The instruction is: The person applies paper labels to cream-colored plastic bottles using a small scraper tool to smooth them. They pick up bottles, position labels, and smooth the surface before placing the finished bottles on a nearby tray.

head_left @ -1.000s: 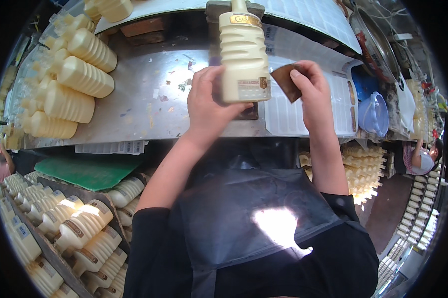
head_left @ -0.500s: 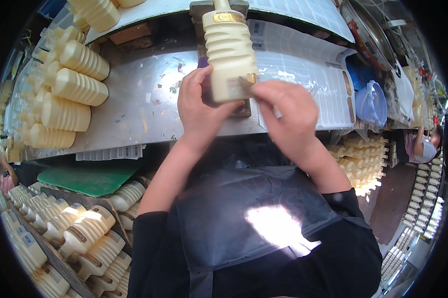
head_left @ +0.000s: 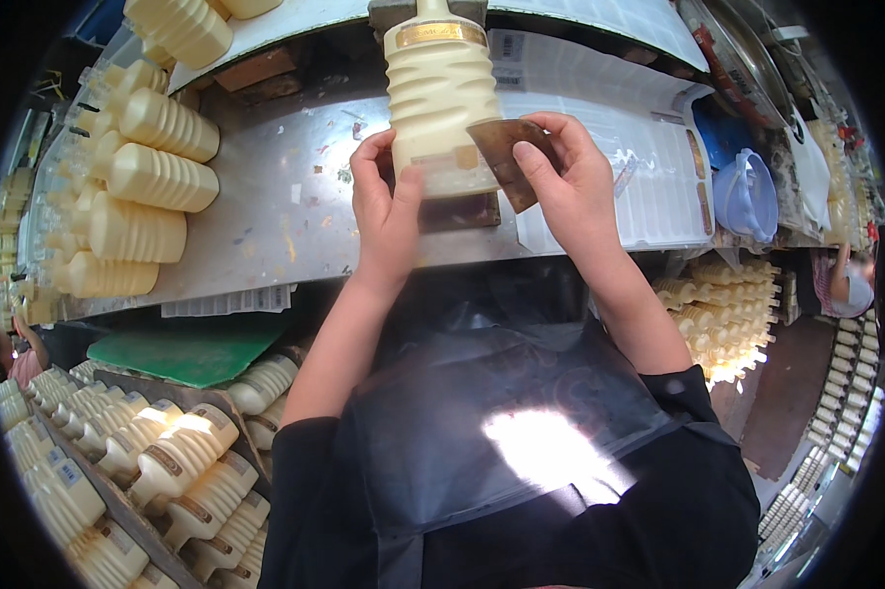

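A cream plastic bottle (head_left: 440,93) with wavy ridges lies on a stand on the bench, its neck pointing away from me. A gold band label (head_left: 440,33) crosses its shoulder, and a pale label with a gold patch (head_left: 465,157) sits near its base. My left hand (head_left: 388,211) grips the bottle's lower left side, thumb on its face. Between the thumb and fingers of my right hand (head_left: 572,187) is a flat, dark brown scraper-like sheet (head_left: 501,149), tilted against the bottle's lower right edge. Under the bottle's base shows a dark block (head_left: 462,210).
Several unlabelled cream bottles (head_left: 162,177) lie stacked at the left. Label sheets (head_left: 648,187) cover the bench's right side, beside a lilac basket (head_left: 747,201). Labelled bottles (head_left: 187,442) fill a crate at lower left, near a green board (head_left: 187,348). Another person (head_left: 845,280) is at far right.
My right hand has moved off the bottle's lower corner to the right and turned, so the brown sheet now shows broadly. The left thumb has shifted onto the bottle's lower left face.
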`<control>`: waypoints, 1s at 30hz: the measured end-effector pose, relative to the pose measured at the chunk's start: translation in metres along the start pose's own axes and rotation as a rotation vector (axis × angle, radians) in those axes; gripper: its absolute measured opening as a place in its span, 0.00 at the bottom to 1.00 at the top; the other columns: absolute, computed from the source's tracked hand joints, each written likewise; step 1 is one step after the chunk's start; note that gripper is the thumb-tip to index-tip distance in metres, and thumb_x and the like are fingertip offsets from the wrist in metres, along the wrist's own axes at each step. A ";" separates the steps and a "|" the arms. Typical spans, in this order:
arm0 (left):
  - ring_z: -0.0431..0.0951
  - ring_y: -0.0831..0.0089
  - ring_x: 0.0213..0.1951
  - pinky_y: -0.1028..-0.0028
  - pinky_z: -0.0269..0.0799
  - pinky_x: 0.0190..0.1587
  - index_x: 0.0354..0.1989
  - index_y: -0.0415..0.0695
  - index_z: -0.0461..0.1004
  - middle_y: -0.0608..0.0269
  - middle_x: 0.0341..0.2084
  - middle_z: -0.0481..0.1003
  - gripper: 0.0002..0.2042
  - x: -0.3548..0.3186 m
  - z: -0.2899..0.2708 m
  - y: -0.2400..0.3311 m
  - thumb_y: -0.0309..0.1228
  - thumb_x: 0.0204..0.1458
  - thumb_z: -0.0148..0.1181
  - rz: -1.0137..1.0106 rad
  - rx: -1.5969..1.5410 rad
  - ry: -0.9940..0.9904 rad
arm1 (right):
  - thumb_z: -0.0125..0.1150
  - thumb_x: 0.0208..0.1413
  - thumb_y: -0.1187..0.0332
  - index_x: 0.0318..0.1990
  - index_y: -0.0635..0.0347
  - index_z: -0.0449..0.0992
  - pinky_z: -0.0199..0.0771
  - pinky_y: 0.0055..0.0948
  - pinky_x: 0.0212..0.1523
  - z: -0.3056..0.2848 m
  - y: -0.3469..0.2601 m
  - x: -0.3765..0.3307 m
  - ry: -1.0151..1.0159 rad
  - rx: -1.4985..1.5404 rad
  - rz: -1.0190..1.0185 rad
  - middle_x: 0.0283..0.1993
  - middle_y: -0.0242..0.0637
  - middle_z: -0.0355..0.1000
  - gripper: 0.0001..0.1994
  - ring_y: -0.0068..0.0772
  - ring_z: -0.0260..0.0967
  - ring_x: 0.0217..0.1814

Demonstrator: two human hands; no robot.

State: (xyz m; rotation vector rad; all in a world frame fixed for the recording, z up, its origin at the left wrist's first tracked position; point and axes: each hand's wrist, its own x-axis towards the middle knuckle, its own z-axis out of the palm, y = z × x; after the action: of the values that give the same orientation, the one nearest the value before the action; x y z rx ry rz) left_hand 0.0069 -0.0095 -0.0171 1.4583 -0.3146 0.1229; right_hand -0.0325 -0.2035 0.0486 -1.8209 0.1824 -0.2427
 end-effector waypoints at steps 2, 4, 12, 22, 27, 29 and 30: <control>0.68 0.71 0.52 0.69 0.64 0.60 0.63 0.38 0.60 0.57 0.52 0.68 0.24 0.001 0.003 0.000 0.38 0.65 0.57 -0.050 0.018 0.031 | 0.60 0.65 0.74 0.57 0.67 0.71 0.72 0.26 0.58 0.001 0.007 -0.001 0.008 0.010 -0.034 0.52 0.37 0.76 0.15 0.25 0.73 0.55; 0.68 0.72 0.51 0.70 0.64 0.60 0.62 0.38 0.60 0.58 0.52 0.68 0.23 0.002 0.005 -0.001 0.37 0.66 0.57 -0.069 -0.041 0.047 | 0.62 0.63 0.71 0.55 0.66 0.73 0.74 0.27 0.52 0.003 0.011 -0.001 0.054 0.019 -0.059 0.49 0.41 0.79 0.15 0.26 0.76 0.50; 0.67 0.75 0.51 0.72 0.63 0.60 0.61 0.40 0.61 0.60 0.50 0.69 0.20 0.001 0.007 -0.005 0.37 0.67 0.55 -0.081 -0.130 0.083 | 0.64 0.62 0.69 0.54 0.65 0.75 0.75 0.27 0.49 0.008 0.018 -0.001 0.115 0.034 -0.101 0.47 0.42 0.81 0.16 0.26 0.77 0.47; 0.70 0.71 0.53 0.68 0.66 0.60 0.61 0.36 0.61 0.56 0.51 0.70 0.23 0.003 0.010 -0.008 0.41 0.67 0.53 0.021 -0.047 0.113 | 0.63 0.62 0.69 0.54 0.66 0.74 0.76 0.27 0.49 0.008 0.019 -0.001 0.110 0.038 -0.098 0.47 0.41 0.80 0.16 0.26 0.77 0.47; 0.70 0.71 0.49 0.69 0.67 0.57 0.61 0.35 0.61 0.56 0.50 0.70 0.23 0.005 0.011 -0.008 0.40 0.66 0.54 0.016 0.080 0.096 | 0.63 0.62 0.69 0.54 0.66 0.74 0.75 0.27 0.50 0.008 0.021 -0.001 0.111 0.051 -0.096 0.47 0.42 0.80 0.16 0.27 0.77 0.47; 0.69 0.72 0.48 0.69 0.67 0.56 0.60 0.36 0.62 0.56 0.49 0.70 0.22 0.005 0.011 -0.006 0.39 0.66 0.54 -0.003 0.063 0.104 | 0.63 0.62 0.69 0.54 0.66 0.74 0.75 0.27 0.51 0.008 0.021 -0.001 0.109 0.057 -0.091 0.47 0.42 0.80 0.16 0.26 0.76 0.48; 0.69 0.73 0.48 0.70 0.67 0.56 0.60 0.36 0.62 0.57 0.49 0.70 0.21 0.005 0.011 -0.006 0.39 0.66 0.54 -0.015 0.054 0.106 | 0.63 0.62 0.69 0.54 0.66 0.74 0.75 0.27 0.51 0.009 0.020 -0.001 0.109 0.057 -0.093 0.47 0.42 0.80 0.16 0.26 0.76 0.48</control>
State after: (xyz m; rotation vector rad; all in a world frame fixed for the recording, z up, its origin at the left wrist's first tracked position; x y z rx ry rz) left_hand 0.0119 -0.0211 -0.0202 1.5014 -0.2152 0.1978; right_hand -0.0311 -0.2006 0.0266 -1.7624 0.1660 -0.4098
